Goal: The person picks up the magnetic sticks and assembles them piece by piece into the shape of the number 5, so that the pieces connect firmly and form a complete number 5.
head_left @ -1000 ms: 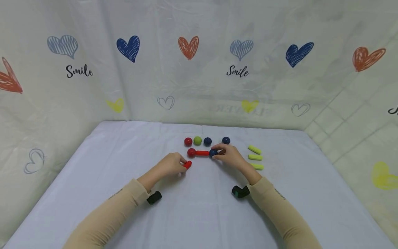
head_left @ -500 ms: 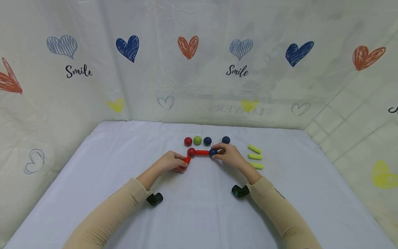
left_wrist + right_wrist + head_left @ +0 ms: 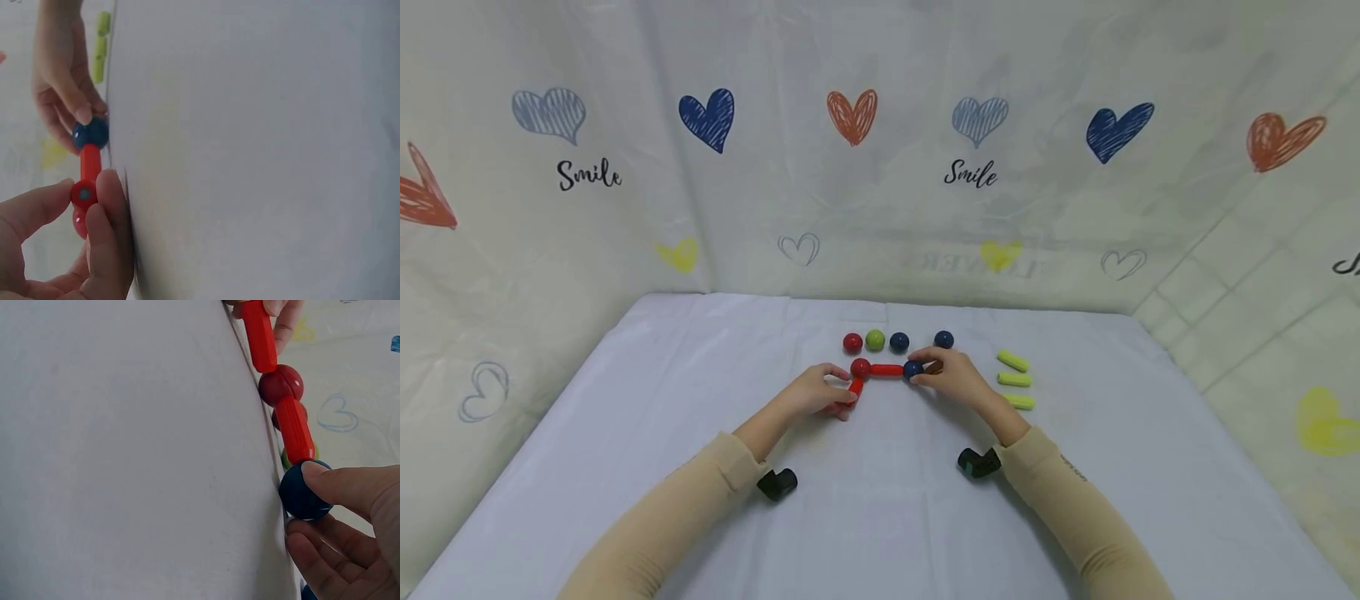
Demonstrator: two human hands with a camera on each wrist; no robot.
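Observation:
In the head view a red ball (image 3: 861,368), a red rod (image 3: 887,370) and a dark blue ball (image 3: 913,370) lie joined in a row. My left hand (image 3: 817,392) pinches a second red rod (image 3: 855,387), which slants down from the red ball and appears to touch it. In the left wrist view this second rod's round end (image 3: 84,194) faces the camera, with a small grey spot at its centre, between thumb and fingers. The blue ball (image 3: 305,492) is held by my right hand (image 3: 350,531), its thumb on top and fingers beneath.
Behind the row sit a loose red ball (image 3: 852,342), a green ball (image 3: 875,339) and two dark blue balls (image 3: 899,342). Several yellow-green rods (image 3: 1014,379) lie to the right. Black wrist devices (image 3: 777,484) show by both sleeves. A printed cloth hangs behind the white-covered table (image 3: 880,517).
My left hand has brought the second red rod slightly up and turned it steeper, so its far end now meets the red ball. The right hand has stayed on the blue ball.

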